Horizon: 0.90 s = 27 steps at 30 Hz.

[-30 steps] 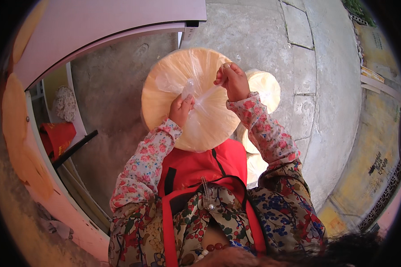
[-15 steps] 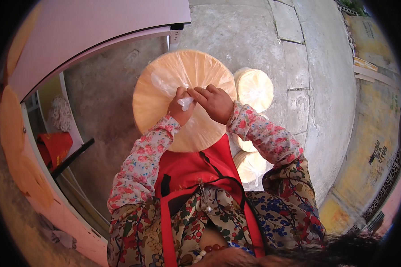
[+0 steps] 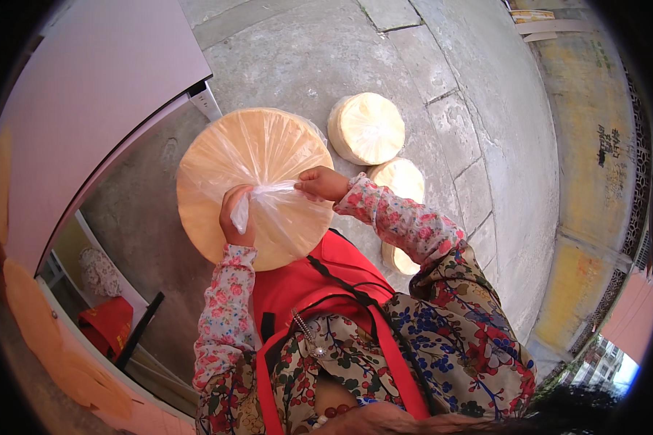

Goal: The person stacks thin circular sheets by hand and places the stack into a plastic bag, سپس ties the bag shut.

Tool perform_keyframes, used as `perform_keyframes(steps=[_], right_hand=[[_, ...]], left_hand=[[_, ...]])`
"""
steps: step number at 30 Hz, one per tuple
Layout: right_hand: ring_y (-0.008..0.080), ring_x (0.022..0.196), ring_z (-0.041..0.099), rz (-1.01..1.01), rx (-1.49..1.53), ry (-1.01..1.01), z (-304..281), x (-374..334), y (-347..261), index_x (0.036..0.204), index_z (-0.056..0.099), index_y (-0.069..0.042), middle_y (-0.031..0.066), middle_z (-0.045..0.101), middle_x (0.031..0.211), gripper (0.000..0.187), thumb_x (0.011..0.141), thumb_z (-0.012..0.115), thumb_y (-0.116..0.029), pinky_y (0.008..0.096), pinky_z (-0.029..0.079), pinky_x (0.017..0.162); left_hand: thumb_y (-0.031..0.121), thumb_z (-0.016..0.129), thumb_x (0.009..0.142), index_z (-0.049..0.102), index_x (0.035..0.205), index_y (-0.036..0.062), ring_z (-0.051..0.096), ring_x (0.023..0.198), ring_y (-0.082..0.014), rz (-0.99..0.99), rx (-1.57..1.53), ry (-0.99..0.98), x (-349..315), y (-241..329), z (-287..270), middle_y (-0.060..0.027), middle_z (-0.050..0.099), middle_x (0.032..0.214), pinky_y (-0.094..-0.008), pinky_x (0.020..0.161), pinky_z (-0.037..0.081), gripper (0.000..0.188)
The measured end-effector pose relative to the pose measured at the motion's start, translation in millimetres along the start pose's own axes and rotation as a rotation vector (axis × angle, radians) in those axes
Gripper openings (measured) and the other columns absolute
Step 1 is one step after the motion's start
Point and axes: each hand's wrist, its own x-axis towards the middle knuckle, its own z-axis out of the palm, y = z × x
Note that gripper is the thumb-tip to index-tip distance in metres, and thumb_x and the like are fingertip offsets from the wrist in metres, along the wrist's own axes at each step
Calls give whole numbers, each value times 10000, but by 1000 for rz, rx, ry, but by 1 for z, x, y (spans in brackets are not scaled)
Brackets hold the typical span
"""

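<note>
A large round stack of thin, pale yellow flat sheets (image 3: 203, 156) sits in front of me, wrapped in a clear plastic bag (image 3: 272, 148). The bag's mouth is gathered into a twisted knot near the middle of the top. Closed on one end of the gathered plastic is my left hand (image 3: 236, 221), at the left of the knot. My right hand (image 3: 322, 184) pinches the other end, to the right. Between the hands the plastic is drawn tight. Below the stack hangs my red apron (image 3: 341, 261), over floral clothing.
Several smaller bagged round stacks stand on the concrete floor to the right, one (image 3: 371, 127) behind another (image 3: 399, 181). A pink table (image 3: 116, 87) reaches in at the upper left. Under it lie a red cloth-like item (image 3: 109, 322) and a black bar (image 3: 139, 330). A stained wall (image 3: 588, 167) runs along the right.
My hands, close together at the knot before, have drawn apart, pulling the plastic ends left and right. The view has swung, so the stack shows farther left.
</note>
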Motion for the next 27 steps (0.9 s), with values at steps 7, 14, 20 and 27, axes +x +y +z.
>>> perform_keyframes(steps=[7, 14, 20, 27], right_hand=[[57, 563, 437, -152, 49, -55, 37, -32, -2, 713, 530, -52, -36, 474, 613, 299, 938, 504, -247, 226, 382, 538], [50, 556, 465, -427, 441, -244, 70, -12, -68, 794, 569, -67, 9, 610, 688, 259, 946, 482, -259, 190, 368, 521], [110, 731, 595, -261, 1055, -48, 62, 17, -73, 959, 566, -68, 68, 656, 883, 228, 948, 436, -255, 218, 465, 605], [249, 990, 537, -997, -789, 564, 56, -6, -71, 1217, 472, -52, 81, 591, 1087, 510, 720, 582, -82, 377, 421, 820]], left_hand=[[4, 596, 809, 643, 945, 10, 595, 895, -223, -93, 6, 10, 5, -25, -2, -111, 632, 932, -297, 807, 464, 144], [34, 633, 789, 572, 960, 24, 548, 707, -95, -350, -198, -71, 28, -15, 6, -35, 580, 774, -241, 621, 464, 181], [-43, 493, 868, 540, 1120, -12, 545, 972, -126, -297, -429, -238, 12, 0, 5, -33, 553, 1062, -250, 840, 439, 257], [51, 434, 914, 552, 1116, -9, 534, 895, -103, -451, -558, -261, 22, -22, 14, -10, 569, 987, -244, 776, 452, 241]])
